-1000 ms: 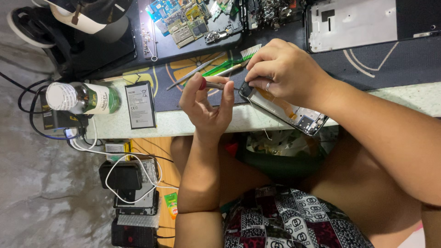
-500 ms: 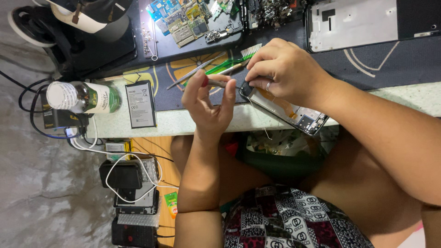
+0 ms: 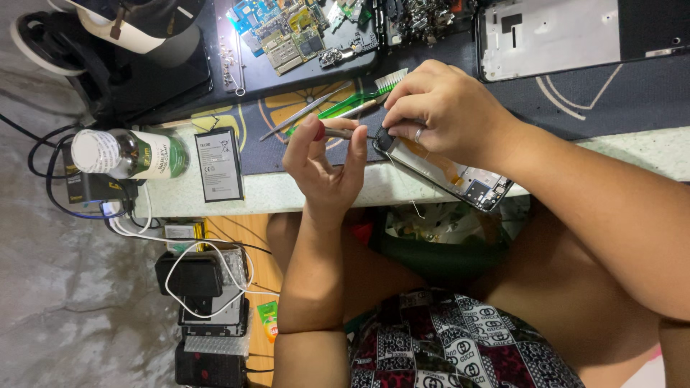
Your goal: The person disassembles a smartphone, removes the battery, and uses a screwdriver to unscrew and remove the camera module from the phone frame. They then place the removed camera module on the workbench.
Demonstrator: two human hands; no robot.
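A dark work mat [image 3: 611, 100] is covering the tabletop [image 3: 287, 192], whose pale edge is running across the view above a grey floor [image 3: 65, 302] with chargers and a white cable [image 3: 208, 280] lying on it. On the mat are lying circuit boards [image 3: 287, 32], a grey metal phone frame [image 3: 553, 36], tweezers [image 3: 302, 115] and a green brush [image 3: 359, 97]. A battery [image 3: 219, 164] and a bottle [image 3: 133, 153] are lying on the pale edge.

The right hand [image 3: 445, 108] is pressing on an opened phone [image 3: 460, 176] at the tabletop's near edge, its grip closed on the phone's upper end. The left hand [image 3: 327, 169] is pinching a thin tool [image 3: 345, 133], its tip meeting the phone just beside the right fingers.

The tool's tip and the phone's upper end are hiding under the right fingers; the boards' details are too small to make out.

Compared with half a second ago, both hands and the phone are sitting practically where they were.
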